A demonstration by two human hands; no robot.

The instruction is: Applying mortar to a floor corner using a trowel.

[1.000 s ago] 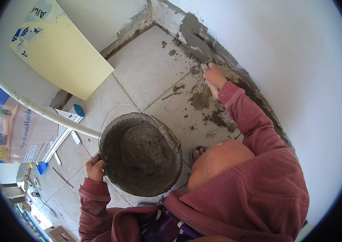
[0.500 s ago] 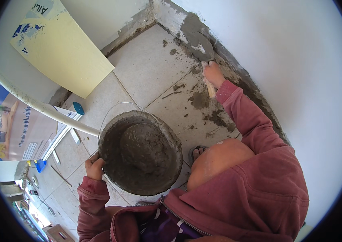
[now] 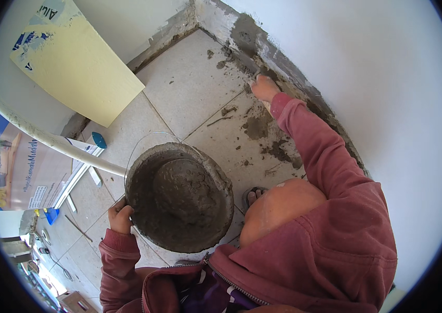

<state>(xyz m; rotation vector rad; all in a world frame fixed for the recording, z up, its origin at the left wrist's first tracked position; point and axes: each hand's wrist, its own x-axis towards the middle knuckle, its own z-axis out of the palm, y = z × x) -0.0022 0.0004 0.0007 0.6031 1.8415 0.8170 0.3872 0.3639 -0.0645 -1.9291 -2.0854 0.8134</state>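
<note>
My left hand (image 3: 120,216) is closed on the left rim of a bucket (image 3: 221,229) that stands on the floor in front of me. Inside it lies a heap of wet grey mortar (image 3: 184,185), and its thin wire handle leans toward the far side. Farther off, my right hand (image 3: 264,87) grips a trowel (image 3: 267,106) low by the foot of the right-hand wall. Only part of its pale wooden handle shows clearly; the blade is mostly hidden by the hand and hard to tell from the mortar. Fresh mortar (image 3: 245,34) sticks to the wall's lower strip near the corner.
Mortar splashes (image 3: 256,128) lie on the floor tiles (image 3: 179,88) beside the right wall. A pale yellow board (image 3: 80,68) leans at the far left. A whitish pipe (image 3: 49,136) slants toward the bucket, past a printed banner (image 3: 33,175). My bent knee (image 3: 283,206) is right of the bucket.
My right hand has moved slightly left and toward the wall's foot, turning the trowel. Its blade, flat against the wall strip before, is off that patch of mortar. My left hand keeps its hold.
</note>
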